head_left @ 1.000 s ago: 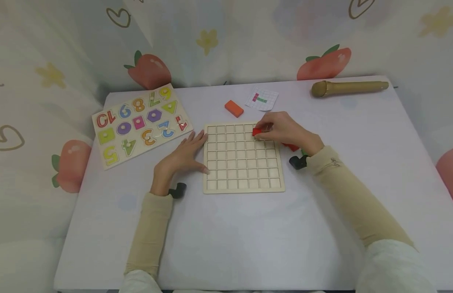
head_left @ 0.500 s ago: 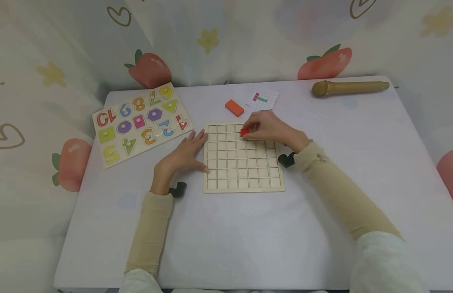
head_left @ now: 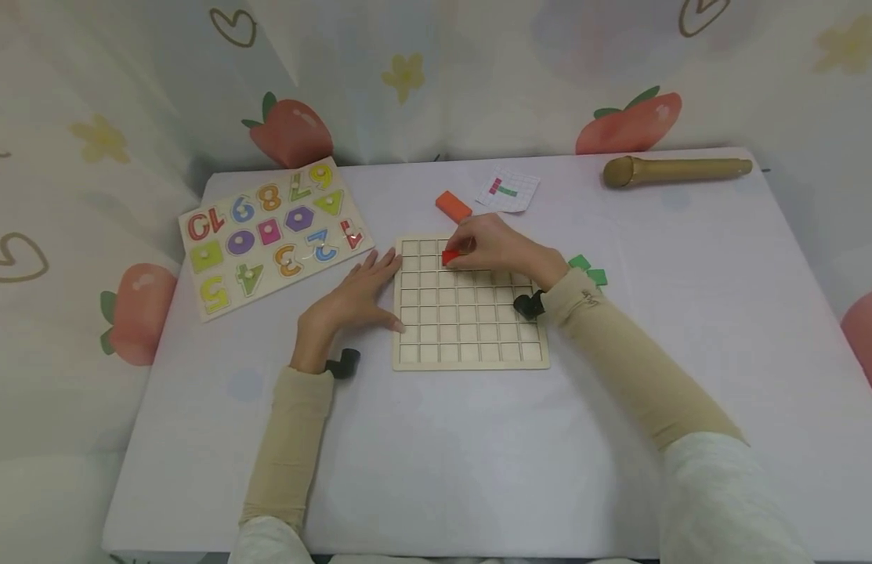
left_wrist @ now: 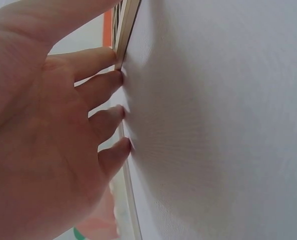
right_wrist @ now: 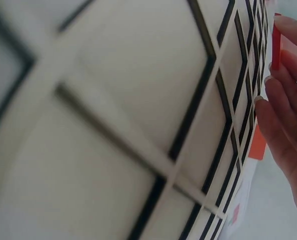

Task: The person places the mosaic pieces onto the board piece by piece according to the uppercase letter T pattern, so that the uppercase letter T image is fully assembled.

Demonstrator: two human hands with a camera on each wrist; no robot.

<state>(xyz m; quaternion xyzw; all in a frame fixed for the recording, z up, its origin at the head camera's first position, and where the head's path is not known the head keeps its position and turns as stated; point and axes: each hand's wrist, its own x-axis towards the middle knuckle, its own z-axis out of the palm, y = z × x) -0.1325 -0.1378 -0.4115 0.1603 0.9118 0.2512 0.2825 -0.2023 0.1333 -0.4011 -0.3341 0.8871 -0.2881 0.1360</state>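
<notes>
A wooden grid board (head_left: 468, 312) lies flat on the white table. My right hand (head_left: 495, 244) is over its far rows and pinches a small red tile (head_left: 450, 257) between thumb and fingers. In the right wrist view the red tile (right_wrist: 276, 42) stands edge-on at the fingertips, close to the board's surface. My left hand (head_left: 354, 298) rests at the board's left edge, fingers spread, the thumb touching the rim. In the left wrist view the left hand (left_wrist: 53, 135) shows its palm, with straight fingers meeting the tabletop.
Green tiles (head_left: 596, 277) lie right of the board, partly behind the right wrist. An orange block (head_left: 453, 206) and a card with a coloured grid pattern (head_left: 508, 190) lie beyond it. A number-and-shape puzzle (head_left: 273, 235) is at the left, a gold microphone (head_left: 675, 171) at the back right.
My right hand has carried the red tile leftward across the board's far rows. Green tiles have come into sight behind the wrist. The left hand has stayed in place.
</notes>
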